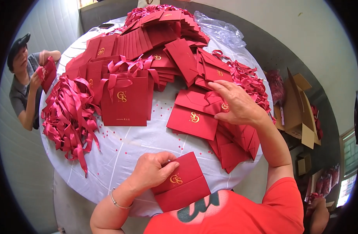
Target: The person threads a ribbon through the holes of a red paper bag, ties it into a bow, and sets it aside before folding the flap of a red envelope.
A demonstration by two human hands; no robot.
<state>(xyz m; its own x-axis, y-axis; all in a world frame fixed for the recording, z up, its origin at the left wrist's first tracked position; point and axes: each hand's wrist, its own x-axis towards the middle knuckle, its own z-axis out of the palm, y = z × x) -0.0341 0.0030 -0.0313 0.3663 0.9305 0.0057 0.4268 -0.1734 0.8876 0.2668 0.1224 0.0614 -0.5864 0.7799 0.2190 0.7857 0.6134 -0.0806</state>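
Observation:
My left hand [153, 169] pinches the upper left edge of a flat, folded red paper gift bag [186, 179] with gold lettering. That bag is close to my body at the table's near edge. To the right, my right hand [239, 103] is open, with thumb and fingers apart. It hovers over a stack of flat red gift bags [192, 119], beside a loop of red ribbon [213, 102]; whether the thumb touches the ribbon I cannot tell. Bags with ribbon handles [128, 101] stand upright at the left-centre.
A heap of red ribbons [70, 117] lies at the table's left, another [251, 80] at the right. Stacked bags [132, 41] fill the far side near clear plastic [220, 29]. A person [25, 74] at the left holds a red bag. An open cardboard box [300, 113] is beyond the right edge.

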